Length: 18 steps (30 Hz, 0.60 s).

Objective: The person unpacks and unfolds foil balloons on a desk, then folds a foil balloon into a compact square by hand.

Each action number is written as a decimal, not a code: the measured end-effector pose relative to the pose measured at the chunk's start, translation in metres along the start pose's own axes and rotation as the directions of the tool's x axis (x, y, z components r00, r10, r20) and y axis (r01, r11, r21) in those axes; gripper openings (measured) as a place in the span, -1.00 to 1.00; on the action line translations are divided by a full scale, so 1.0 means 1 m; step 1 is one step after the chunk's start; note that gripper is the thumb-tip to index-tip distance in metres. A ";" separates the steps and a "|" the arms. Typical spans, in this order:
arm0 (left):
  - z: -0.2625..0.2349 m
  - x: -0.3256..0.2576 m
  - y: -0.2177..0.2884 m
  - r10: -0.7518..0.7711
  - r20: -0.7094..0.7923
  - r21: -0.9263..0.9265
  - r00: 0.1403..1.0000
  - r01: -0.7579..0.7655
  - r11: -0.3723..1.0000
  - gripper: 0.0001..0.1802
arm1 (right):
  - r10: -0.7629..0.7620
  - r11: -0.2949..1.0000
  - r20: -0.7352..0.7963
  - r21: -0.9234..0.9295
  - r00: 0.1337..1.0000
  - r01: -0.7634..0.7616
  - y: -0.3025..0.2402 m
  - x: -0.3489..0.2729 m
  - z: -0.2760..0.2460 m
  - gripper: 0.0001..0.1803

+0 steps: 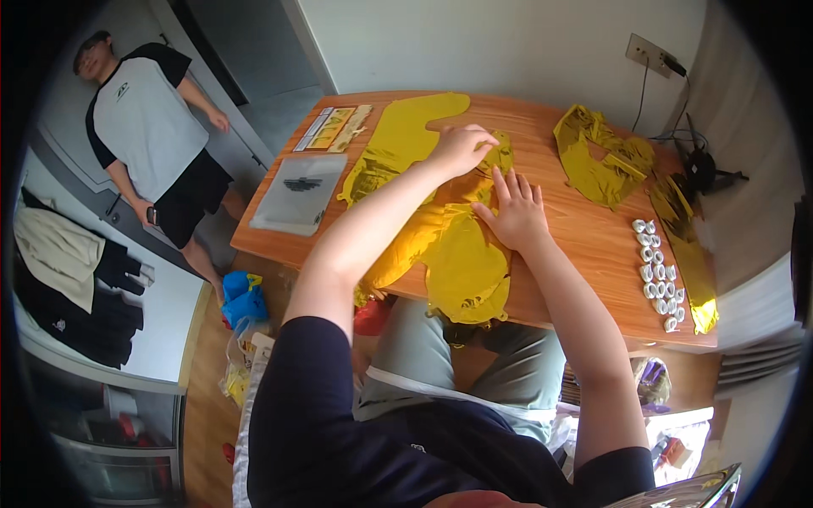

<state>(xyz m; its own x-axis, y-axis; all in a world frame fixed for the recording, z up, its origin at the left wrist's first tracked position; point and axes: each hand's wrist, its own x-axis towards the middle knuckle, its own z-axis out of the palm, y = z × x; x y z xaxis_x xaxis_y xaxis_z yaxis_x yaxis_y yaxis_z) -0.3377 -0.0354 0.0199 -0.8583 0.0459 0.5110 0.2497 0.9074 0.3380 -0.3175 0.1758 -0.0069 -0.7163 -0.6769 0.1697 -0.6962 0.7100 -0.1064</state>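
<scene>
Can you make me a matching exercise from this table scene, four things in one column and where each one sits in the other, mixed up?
Things:
1. gold foil balloon
2. grey plastic bag
3. row of small white rolls
4. crumpled gold foil balloon

Places:
A. far right part of the table, near the wall socket
B. under the left hand and right hand, drooping over the near edge
C. left end of the table
D. right end, beside a long gold foil strip

Pairs: 1-B, 2-C, 3-D, 4-A
</scene>
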 end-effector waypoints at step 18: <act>-0.155 -0.155 0.029 -0.478 -0.275 -0.100 0.834 0.470 0.877 -0.60 | 0.023 0.999 0.003 0.031 1.000 -0.023 0.014 0.001 0.005 0.03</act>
<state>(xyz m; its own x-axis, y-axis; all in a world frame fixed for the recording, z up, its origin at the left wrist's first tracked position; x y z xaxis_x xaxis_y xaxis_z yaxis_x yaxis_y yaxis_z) -0.1277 -0.0806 0.0732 -0.7120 -0.5107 0.4819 -0.1399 0.7758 0.6153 -0.3281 0.1840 -0.0130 -0.7324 -0.6608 0.1639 -0.6804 0.7192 -0.1408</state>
